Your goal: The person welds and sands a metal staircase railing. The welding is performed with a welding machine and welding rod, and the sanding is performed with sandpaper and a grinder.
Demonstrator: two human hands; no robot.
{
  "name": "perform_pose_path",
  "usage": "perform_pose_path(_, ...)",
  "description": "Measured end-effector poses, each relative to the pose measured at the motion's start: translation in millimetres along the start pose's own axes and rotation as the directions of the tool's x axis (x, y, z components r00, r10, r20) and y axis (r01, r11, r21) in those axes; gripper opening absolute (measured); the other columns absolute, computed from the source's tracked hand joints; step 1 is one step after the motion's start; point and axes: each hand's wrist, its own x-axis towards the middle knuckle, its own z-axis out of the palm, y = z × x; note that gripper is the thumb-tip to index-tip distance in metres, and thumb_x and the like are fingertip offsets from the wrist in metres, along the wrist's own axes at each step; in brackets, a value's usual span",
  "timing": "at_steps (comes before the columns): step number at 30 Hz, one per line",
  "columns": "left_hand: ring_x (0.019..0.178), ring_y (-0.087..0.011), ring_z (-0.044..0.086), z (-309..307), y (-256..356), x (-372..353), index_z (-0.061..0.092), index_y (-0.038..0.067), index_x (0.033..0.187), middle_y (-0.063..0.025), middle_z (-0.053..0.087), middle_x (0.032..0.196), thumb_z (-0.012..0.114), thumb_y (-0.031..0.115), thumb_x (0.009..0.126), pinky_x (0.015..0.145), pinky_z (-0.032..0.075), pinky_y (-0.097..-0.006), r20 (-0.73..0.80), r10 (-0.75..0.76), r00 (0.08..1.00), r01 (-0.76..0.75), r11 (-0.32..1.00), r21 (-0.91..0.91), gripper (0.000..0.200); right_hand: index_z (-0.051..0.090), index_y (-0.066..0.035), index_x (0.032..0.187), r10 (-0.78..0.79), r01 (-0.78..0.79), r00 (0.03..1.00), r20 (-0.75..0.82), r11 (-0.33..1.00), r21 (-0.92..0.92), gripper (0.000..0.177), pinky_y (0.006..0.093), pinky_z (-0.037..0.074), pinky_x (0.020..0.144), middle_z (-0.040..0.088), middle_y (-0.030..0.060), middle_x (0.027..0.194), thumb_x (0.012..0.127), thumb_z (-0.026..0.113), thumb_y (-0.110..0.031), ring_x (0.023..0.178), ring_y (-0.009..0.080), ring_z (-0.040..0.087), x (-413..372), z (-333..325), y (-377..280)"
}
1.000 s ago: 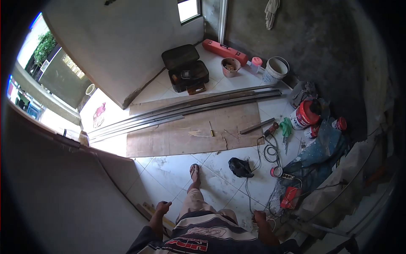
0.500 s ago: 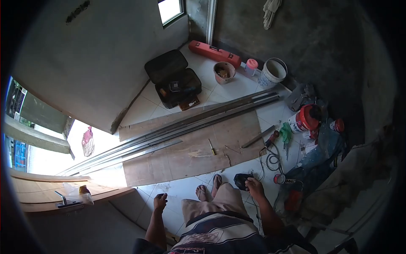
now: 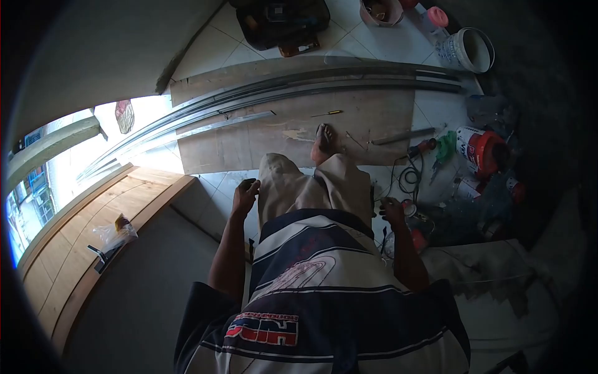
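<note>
My left hand (image 3: 246,194) hangs beside my left thigh with its fingers curled together; whether anything small is in them is hidden. On the other side, my right hand (image 3: 392,212) is low beside my right thigh, its fingers bent and in shadow. What it grips, if anything, does not show clearly. A small open can (image 3: 408,208) stands on the floor just beyond it. Ahead of my feet, a screwdriver (image 3: 328,113) with a yellow handle lies on a brown board (image 3: 230,149). Long metal profiles (image 3: 249,93) stretch across that board.
An open black tool case (image 3: 280,22) and a white bucket (image 3: 474,50) stand at the back. To the right are a corded tool (image 3: 422,147), a red-and-white paint bucket (image 3: 479,153) and plastic sheeting. A wooden door panel (image 3: 93,230) at left carries a plastic bag (image 3: 118,232).
I have stepped forward, one foot now on the board, and my view has tipped down. The black bundle that was in my right hand no longer shows. Both hands are closer to my thighs.
</note>
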Motion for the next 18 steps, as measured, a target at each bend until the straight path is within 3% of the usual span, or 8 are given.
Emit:
perform_pose_path(1, 0.085, -0.0165, 0.065, 4.9, 0.0, 11.2, 0.064, -0.002, 0.119, -0.0109, 0.070, 0.099, 0.063, 0.039, 0.093, 0.066, 0.050, -0.0302, 0.013, 0.059, 0.998, -0.060, 0.998, 0.035, 0.049, 0.064, -0.005, 0.111, -0.038, 0.035, 0.998, -0.045, 0.998, -0.058, 0.032, 0.0251, 0.046, 0.050, 0.063, 0.0042, 0.077, 0.094, 0.063, -0.032, 0.061, 0.0125, 0.062, 2.7, -8.5, -35.9)
perform_pose_path(3, 0.084, -0.0165, 0.065, 8.1, 22.3, 22.5, 0.064, -0.002, 0.119, -0.0115, 0.070, 0.098, 0.063, 0.039, 0.092, 0.065, 0.050, -0.0302, 0.021, 0.125, 0.992, -0.126, 0.990, 0.063, 0.049, 0.063, -0.005, 0.111, -0.105, 0.112, 0.990, -0.092, 0.991, 0.075, 0.032, 0.0255, 0.046, 0.053, 0.063, 0.0026, 0.078, 0.094, 0.063, -0.032, 0.063, 0.0109, 0.061, 16.3, -24.0, -101.0)
perform_pose_path(7, 0.083, -0.0174, 0.065, 1.5, 84.0, 40.6, 0.064, -0.004, 0.118, -0.0130, 0.070, 0.097, 0.064, 0.039, 0.092, 0.065, 0.051, -0.0302, 0.011, 0.018, 1.000, -0.017, 1.000, -0.017, 0.051, 0.063, -0.004, 0.113, -0.228, 0.246, 0.959, -0.168, 0.965, 0.093, 0.033, 0.0248, 0.045, 0.054, 0.062, 0.0015, 0.079, 0.093, 0.063, -0.031, 0.064, 0.0108, 0.060, 13.9, -27.0, -215.0)
perform_pose_path(9, 0.090, -0.0182, 0.066, -11.2, 96.1, 68.3, 0.062, 0.001, 0.121, -0.0071, 0.067, 0.105, 0.062, 0.041, 0.093, 0.072, 0.051, -0.0320, 0.085, -0.057, 0.995, 0.055, 0.998, 0.026, 0.049, 0.062, -0.004, 0.113, -0.290, 0.313, 0.939, -0.185, 0.944, 0.109, 0.033, 0.0243, 0.045, 0.055, 0.062, 0.0014, 0.079, 0.094, 0.063, -0.031, 0.064, 0.0110, 0.060, 18.7, -17.3, -245.3)
perform_pose_path(13, 0.089, -0.0183, 0.067, -43.2, 112.2, 128.3, 0.062, 0.001, 0.121, -0.0071, 0.067, 0.102, 0.064, 0.041, 0.092, 0.067, 0.051, -0.0311, 0.145, -0.167, 0.975, 0.146, 0.978, 0.147, 0.049, 0.060, -0.005, 0.121, -0.210, 0.231, 0.962, -0.173, 0.967, 0.110, 0.038, 0.0249, 0.048, 0.058, 0.065, 0.0040, 0.086, 0.095, 0.062, -0.033, 0.067, 0.0115, 0.061, 0.6, 28.9, -246.0)
perform_pose_path(15, 0.077, -0.0198, 0.069, -60.3, 126.5, 160.1, 0.066, -0.004, 0.115, -0.0157, 0.072, 0.093, 0.066, 0.042, 0.088, 0.067, 0.052, -0.0330, 0.077, -0.071, 0.994, 0.049, 0.966, 0.255, 0.053, 0.060, -0.004, 0.122, -0.218, 0.225, 0.971, -0.099, 0.972, 0.066, 0.039, 0.0274, 0.050, 0.060, 0.067, 0.0066, 0.088, 0.095, 0.062, -0.033, 0.069, 0.0139, 0.064, -2.4, 50.8, -210.5)
perform_pose_path(17, 0.076, -0.0209, 0.069, -72.3, 153.2, 180.5, 0.067, -0.003, 0.111, -0.0155, 0.072, 0.093, 0.065, 0.042, 0.089, 0.068, 0.053, -0.0345, 0.031, -0.014, 0.999, 0.008, 0.985, 0.173, 0.051, 0.059, -0.004, 0.123, -0.029, 0.029, 1.000, 0.008, 0.999, -0.039, 0.043, 0.0282, 0.050, 0.058, 0.068, 0.0078, 0.088, 0.094, 0.064, -0.035, 0.071, 0.0160, 0.066, -7.6, 65.5, -177.7)
perform_pose_path(18, 0.075, -0.0207, 0.069, -76.7, 168.8, 189.0, 0.068, -0.003, 0.110, -0.0153, 0.072, 0.094, 0.065, 0.043, 0.089, 0.069, 0.053, -0.0348, 0.022, -0.028, 0.999, 0.025, 0.988, 0.153, 0.050, 0.060, -0.004, 0.122, 0.081, -0.081, 0.996, 0.047, 0.997, 0.001, 0.042, 0.0280, 0.049, 0.055, 0.067, 0.0075, 0.086, 0.093, 0.064, -0.035, 0.068, 0.0150, 0.065, -25.9, 76.2, -185.7)
